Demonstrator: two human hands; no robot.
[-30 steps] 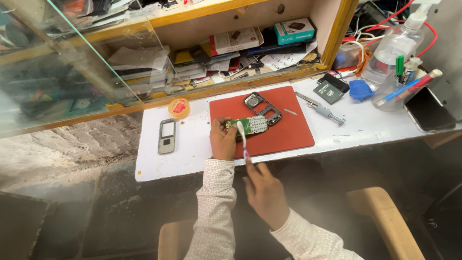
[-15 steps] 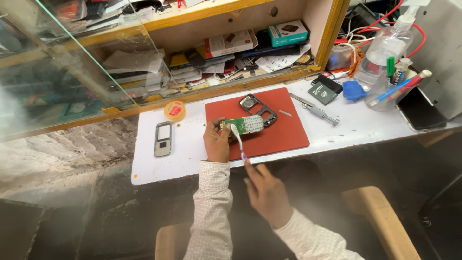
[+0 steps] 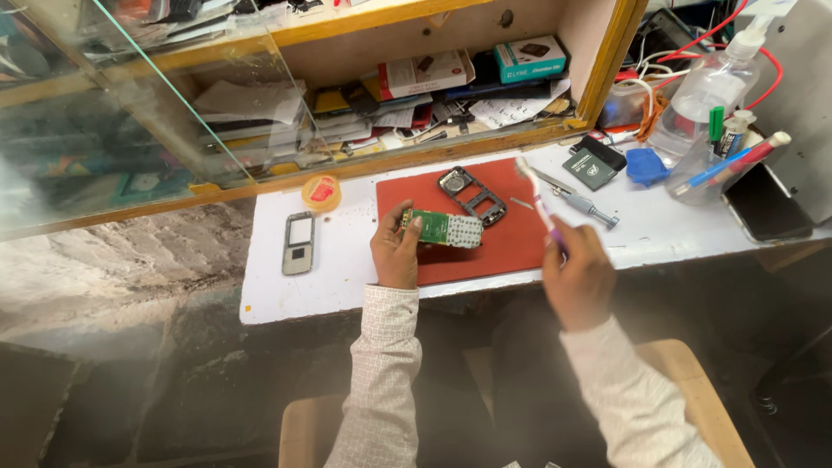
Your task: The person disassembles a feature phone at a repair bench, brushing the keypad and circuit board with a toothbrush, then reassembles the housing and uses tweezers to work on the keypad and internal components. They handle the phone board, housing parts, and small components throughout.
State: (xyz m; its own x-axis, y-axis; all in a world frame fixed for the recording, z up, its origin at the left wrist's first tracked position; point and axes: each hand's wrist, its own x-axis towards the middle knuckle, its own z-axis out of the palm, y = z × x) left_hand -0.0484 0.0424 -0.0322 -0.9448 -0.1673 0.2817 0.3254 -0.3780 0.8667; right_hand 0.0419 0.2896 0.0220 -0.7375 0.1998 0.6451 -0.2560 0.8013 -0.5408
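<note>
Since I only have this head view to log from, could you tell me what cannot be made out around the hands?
- Left hand: its palm and the near end of the green circuit board are hidden by the hand itself.
- Right hand: the lower handle of the brush is covered by the fingers.
- Brush bristles: too small to judge.
- Parts on the board: too small.
- Shelf items behind the glass pane: blurred by reflections.

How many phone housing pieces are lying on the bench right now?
2: a silver front cover on the white top left of the red mat, and a dark frame on the mat. Shelf clutter may hide more.
</note>
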